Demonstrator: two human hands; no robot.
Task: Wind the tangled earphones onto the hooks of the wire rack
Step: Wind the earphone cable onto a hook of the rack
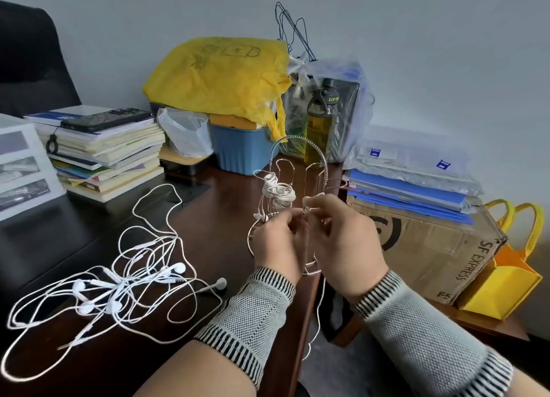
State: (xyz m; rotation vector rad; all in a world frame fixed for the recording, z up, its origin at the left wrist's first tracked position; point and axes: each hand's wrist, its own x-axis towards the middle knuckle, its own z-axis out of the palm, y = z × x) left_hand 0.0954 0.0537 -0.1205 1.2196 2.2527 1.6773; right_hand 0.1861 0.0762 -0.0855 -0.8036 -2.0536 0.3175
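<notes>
Dark wooden tabletop (pixel 226 194) carried everything: a tangled heap of white earphones (pixel 119 286) sprawled toward its left front edge, and the wire rack (pixel 293 188) stood near its right edge, two wound bundles (pixel 278 192) already on its hooks. Both hands met at the rack; the left hand (pixel 275 243) and right hand (pixel 342 239) each pinched a white cord (pixel 318 304) trailing off the edge, apparently winding it.

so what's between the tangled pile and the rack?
Head view: bare dark desk only. The pile lies left, apart from the rack; the nearest stray earbud stops short of its base.
</notes>
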